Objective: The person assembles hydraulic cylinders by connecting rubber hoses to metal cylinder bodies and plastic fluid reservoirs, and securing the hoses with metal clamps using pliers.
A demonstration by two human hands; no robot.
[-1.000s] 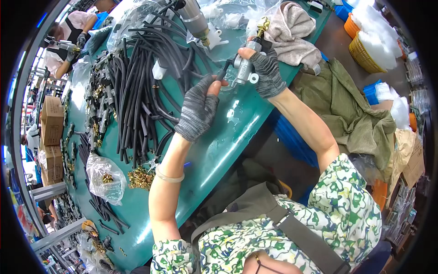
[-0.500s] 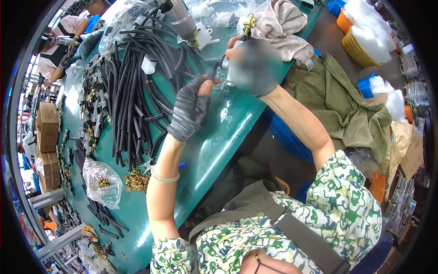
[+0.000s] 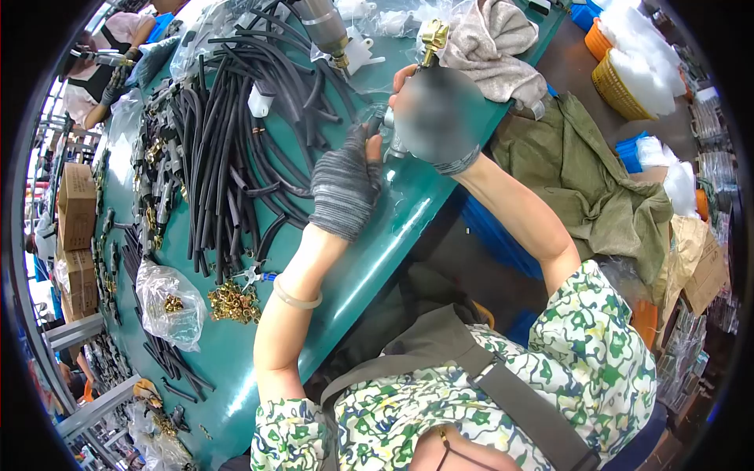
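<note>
My left hand [image 3: 344,192], in a grey knit glove with a bare thumb, is closed beside the metal part; its fingertips are partly hidden, so what they pinch cannot be made out. My right hand [image 3: 437,118], largely blurred, is closed around a silvery metal part [image 3: 395,135]. A brass fitting [image 3: 433,39] sticks up above that hand. Just left of the fitting hangs a power driver [image 3: 323,30] with a brass-coloured tip. Below and left of my left hand lie many black hoses [image 3: 216,157], with a white plastic piece [image 3: 260,102] on them.
Small brass parts [image 3: 234,303] lie heaped near a clear plastic bag [image 3: 170,306] on the green table [image 3: 361,275]. A towel [image 3: 491,49] rests at the table edge. Green cloth [image 3: 581,180] and yellow baskets [image 3: 620,82] are at right. Another person's gloved hand [image 3: 118,85] is at upper left.
My left hand has shifted right and slightly down, close to my right hand. The brass fitting now shows more of its top. The view has moved slightly.
</note>
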